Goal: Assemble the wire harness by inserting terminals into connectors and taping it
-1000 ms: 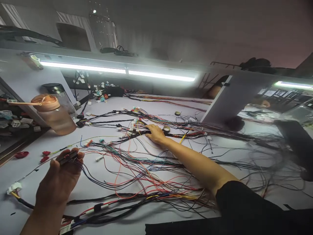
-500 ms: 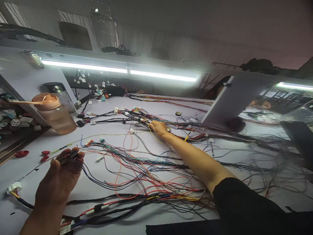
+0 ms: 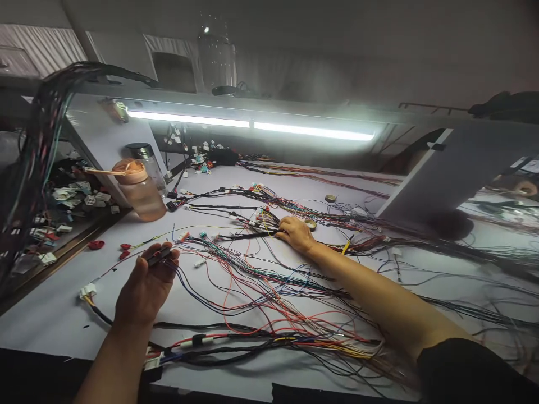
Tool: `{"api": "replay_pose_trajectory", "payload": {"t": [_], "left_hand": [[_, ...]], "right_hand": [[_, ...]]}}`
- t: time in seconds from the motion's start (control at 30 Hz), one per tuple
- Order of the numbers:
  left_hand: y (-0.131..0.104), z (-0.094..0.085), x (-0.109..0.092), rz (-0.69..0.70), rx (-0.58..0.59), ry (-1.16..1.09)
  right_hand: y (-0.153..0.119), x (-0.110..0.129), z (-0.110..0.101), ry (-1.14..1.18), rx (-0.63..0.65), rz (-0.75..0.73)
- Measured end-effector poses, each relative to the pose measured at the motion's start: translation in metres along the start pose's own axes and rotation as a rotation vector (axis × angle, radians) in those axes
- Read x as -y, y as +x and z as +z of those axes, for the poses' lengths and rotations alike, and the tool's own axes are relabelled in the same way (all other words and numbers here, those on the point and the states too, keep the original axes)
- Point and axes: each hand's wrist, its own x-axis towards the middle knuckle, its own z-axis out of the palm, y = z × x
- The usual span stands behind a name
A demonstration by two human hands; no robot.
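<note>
My left hand (image 3: 145, 286) is turned palm up at the left, its fingers curled round a black connector (image 3: 160, 256) with dark blue wires running from it. Farther off, near the middle, my right hand (image 3: 295, 234) rests with bent fingers on a black-wrapped wire bundle (image 3: 265, 233), beside a roll of tape (image 3: 310, 224). Its fingertips are closed on the bundle. Between my hands, many loose coloured wires (image 3: 261, 275) spread over the white table, with small connectors at their left ends.
A peach-lidded bottle (image 3: 141, 193) and a dark-lidded jar (image 3: 154, 163) stand at the back left. White connectors (image 3: 90, 199) are heaped at the far left. A yellow tool (image 3: 347, 244) lies right of my right hand; a white panel (image 3: 421, 168) stands behind.
The view has swung left, showing more of the left side. My right hand has moved nearer along the wires, and the bundle by it lies closer. My left hand still holds the connector.
</note>
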Motion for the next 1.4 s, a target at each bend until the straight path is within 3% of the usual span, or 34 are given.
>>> {"api": "replay_pose_trajectory", "payload": {"t": [0.27,0.47,0.73,1.23,1.4], "left_hand": [[0.001,-0.003,0.0,0.017,0.061,0.0],[-0.002,0.003,0.0,0.02,0.031,0.001],[-0.003,0.004,-0.002,0.001,0.025,-0.008],[-0.003,-0.002,0.002,-0.017,0.089,-0.069],[-0.002,0.0,0.002,-0.014,0.077,-0.099]], "right_hand": [[-0.016,0.004,0.013,0.025,-0.111,-0.057],[-0.023,0.003,0.014,0.01,-0.224,0.011],[-0.02,0.004,0.013,0.01,-0.156,-0.04],[-0.021,0.005,0.021,-0.004,-0.177,0.018],[-0.019,0.009,0.013,0.001,-0.149,0.036]]}}
